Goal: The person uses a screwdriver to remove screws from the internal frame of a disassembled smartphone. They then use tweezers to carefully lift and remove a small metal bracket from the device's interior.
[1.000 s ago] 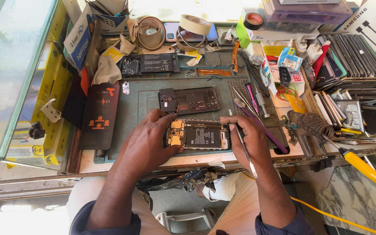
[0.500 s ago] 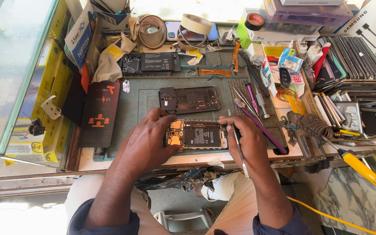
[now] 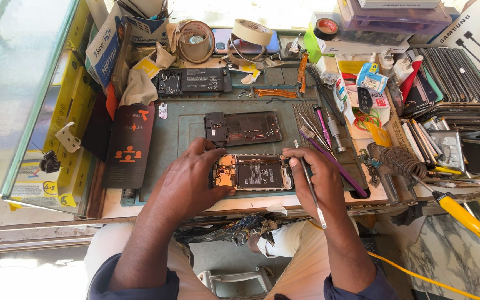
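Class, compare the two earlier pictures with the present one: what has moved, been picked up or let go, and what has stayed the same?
Almost nothing changed. The left hand still steadies the opened phone, and the right hand still holds the thin tool at its right edge. The back cover and roll of tape have not moved.

Matt green rubbery mat (image 3: 184, 130), glossy black plastic phone frame (image 3: 245, 126), papery masking-tape roll (image 3: 253, 31), thin metal tool (image 3: 311, 191).

A rectangular smartphone with its back cover removed (image 3: 254, 173) lies flat and lengthwise near the front edge of the tabletop, dark battery in the middle, orange-gold circuit board at its left end. A thin metal-tipped tool with a slim dark handle (image 3: 310, 189) slants just beside its right end.
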